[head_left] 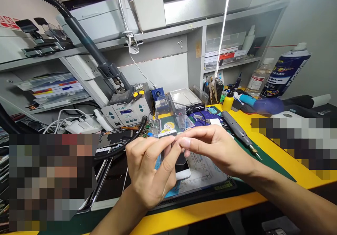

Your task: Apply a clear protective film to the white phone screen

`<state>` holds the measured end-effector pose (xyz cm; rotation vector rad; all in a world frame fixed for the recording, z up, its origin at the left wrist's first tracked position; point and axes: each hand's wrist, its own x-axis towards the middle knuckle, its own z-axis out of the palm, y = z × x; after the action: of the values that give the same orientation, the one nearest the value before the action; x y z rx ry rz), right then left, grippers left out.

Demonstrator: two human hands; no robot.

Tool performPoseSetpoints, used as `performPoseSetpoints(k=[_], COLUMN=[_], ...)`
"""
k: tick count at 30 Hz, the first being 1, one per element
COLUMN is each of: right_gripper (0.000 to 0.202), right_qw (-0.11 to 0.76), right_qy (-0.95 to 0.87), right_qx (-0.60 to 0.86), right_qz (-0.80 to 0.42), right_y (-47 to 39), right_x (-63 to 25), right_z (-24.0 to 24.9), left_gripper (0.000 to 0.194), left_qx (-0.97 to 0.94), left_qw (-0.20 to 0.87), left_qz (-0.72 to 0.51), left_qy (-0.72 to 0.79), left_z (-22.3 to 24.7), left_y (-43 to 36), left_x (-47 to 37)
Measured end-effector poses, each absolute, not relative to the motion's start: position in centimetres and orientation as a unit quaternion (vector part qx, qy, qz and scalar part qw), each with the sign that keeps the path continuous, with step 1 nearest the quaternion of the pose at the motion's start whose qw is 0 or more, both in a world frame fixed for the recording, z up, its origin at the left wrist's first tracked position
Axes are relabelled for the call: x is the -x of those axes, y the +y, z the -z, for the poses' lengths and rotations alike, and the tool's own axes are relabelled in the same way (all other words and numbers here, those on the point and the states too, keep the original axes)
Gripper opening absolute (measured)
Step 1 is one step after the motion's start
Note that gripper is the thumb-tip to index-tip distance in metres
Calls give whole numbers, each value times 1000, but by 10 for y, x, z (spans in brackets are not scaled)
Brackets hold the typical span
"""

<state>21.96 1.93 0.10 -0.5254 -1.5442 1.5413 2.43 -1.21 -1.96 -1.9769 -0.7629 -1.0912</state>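
My left hand [152, 168] and my right hand [221, 149] meet fingertip to fingertip, thumbs and forefingers pinched together. Whatever lies between them is too small or too covered to make out. Directly beneath is a phone [183, 173] with a white frame and dark front, partly hidden by my left hand. A faint curved outline shows just under the pinched fingers; I cannot tell whether it is clear film or a reflection. Under the phone is a printed work mat [207, 173].
A grey pen-shaped power tool [238, 129] lies to the right. Behind stand a soldering or hot-air station [125, 112], a yellow bottle [228, 101] and a blue spray can [285, 72]. A black hose [91, 49] arches at upper left. Two areas are pixelated.
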Motion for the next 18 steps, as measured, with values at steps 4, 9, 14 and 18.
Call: performPoseSetpoints(k=[4,9,14,18], right_gripper=[24,21,21,21], right_qw=[440,414,371,376], right_qy=[-592,-597,-615,-603], right_qx=[232,262,257,259], right_qz=[-634,-635,-646,-654], right_y=[25,26,23,23], right_x=[-225,-228,-227,-227], right_z=[-2,-3,-2,-2], left_gripper=[52,36,16,15], left_qx=[786,640,618,612], left_qw=[253,-90,-336,-354], left_qz=[480,656,574,577], left_qy=[-296,-389,-419,-411], left_z=[24,21,16,16], left_y=[-17,-18,-17,-25], left_x=[-27,-31,-30,-31])
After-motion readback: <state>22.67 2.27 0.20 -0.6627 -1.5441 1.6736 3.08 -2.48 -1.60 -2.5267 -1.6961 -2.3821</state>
